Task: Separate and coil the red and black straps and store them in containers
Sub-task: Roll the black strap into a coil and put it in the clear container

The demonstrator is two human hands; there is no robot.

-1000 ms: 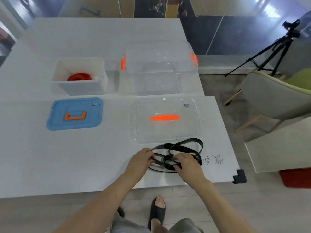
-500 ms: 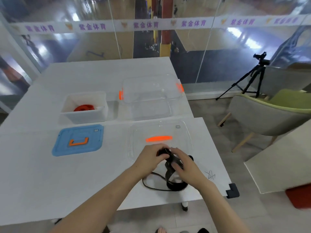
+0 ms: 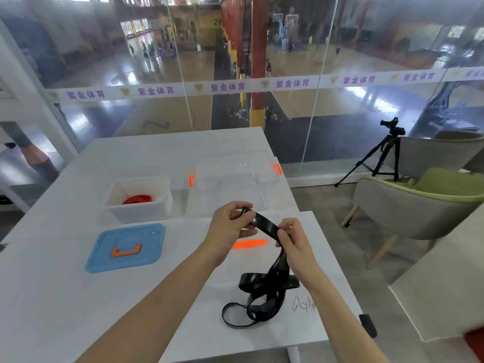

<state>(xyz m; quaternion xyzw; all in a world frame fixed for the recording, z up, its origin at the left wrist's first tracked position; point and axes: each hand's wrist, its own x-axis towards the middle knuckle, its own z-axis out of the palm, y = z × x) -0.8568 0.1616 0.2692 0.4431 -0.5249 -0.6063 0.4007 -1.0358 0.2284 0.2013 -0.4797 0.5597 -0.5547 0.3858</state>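
Head view shows my left hand [image 3: 230, 226] pinching the black strap [image 3: 264, 286] end while my right hand [image 3: 293, 241] fingers grip it just beside, its length hanging down-right to a loose tangle near the tabletop [image 3: 78, 297] front-right edge.

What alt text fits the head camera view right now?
Both hands, left hand and right hand, hold one end of a black strap above a white table. Behind: red strap coiled in a white bin, empty clear container.
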